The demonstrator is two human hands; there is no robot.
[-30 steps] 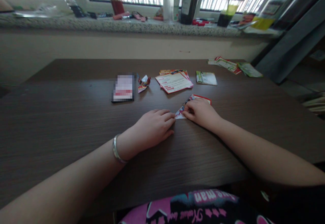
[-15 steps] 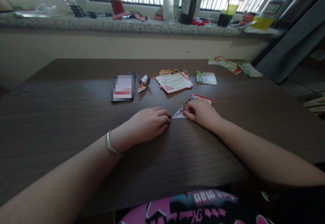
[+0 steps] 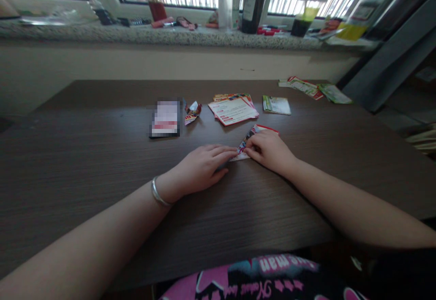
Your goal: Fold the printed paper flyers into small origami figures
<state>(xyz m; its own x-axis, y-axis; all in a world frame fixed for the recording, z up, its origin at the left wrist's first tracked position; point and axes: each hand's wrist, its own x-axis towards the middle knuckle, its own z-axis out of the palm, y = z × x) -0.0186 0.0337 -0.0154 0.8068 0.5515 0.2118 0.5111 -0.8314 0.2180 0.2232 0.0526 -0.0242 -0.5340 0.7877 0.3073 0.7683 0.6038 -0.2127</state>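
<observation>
A colourful printed sheet of paper [image 3: 248,137], folded along a slanting edge, lies on the table between my hands. My left hand [image 3: 206,166] has its fingers stretched out together, the tips resting on the paper's left corner; a silver bangle circles that wrist. My right hand [image 3: 270,149] is closed, with thumb and bent fingers pressing on the paper and covering much of its right part. A white strip with a red edge [image 3: 269,130] shows behind the right knuckles.
Beyond my hands are a phone [image 3: 165,118] with a blurred screen, a small folded-paper piece [image 3: 193,112], a stack of printed cards [image 3: 234,110] and a green-white stack [image 3: 276,105]. More strips [image 3: 304,86] lie at the far right. Bottles and small items crowd the windowsill [image 3: 190,38].
My left hand has moved right, and its fingers have straightened onto the paper's left corner. The paper has shifted slightly left under my right hand, which has barely moved.
</observation>
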